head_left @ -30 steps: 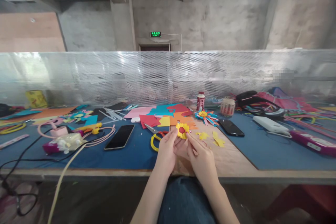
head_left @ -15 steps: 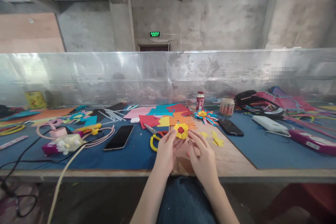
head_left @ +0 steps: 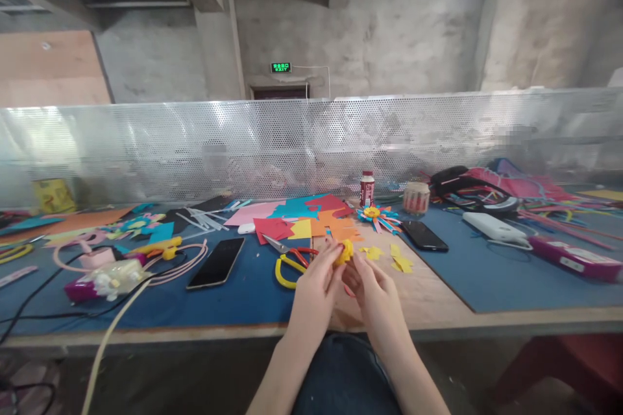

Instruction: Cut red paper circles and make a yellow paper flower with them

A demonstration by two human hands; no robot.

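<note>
A small yellow paper flower (head_left: pixel 345 251) is pinched between my two hands above the front of the table. My left hand (head_left: pixel 316 279) grips its left side, fingers together. On the right side, the curled fingers of my right hand (head_left: pixel 374 282) close on its edge. The red centre is now turned mostly out of sight. Scissors with yellow and red handles (head_left: pixel 285 270) lie just left of my left hand. Yellow paper scraps (head_left: pixel 401 259) rest on the bare board to the right. Farther back sits a blue and orange paper flower (head_left: pixel 377 217).
Coloured paper sheets (head_left: pixel 302 211) spread behind my hands. A phone (head_left: pixel 217 262) lies at left and another phone (head_left: pixel 424 235) at right. Cables and a power strip (head_left: pixel 104 279) take up the left side. A bottle (head_left: pixel 366 189) and a jar (head_left: pixel 416 198) stand at the back.
The yellow flower has been tilted, so its face with the red centre no longer points at me. Both hands have drawn closer around it. The view has shifted slightly.
</note>
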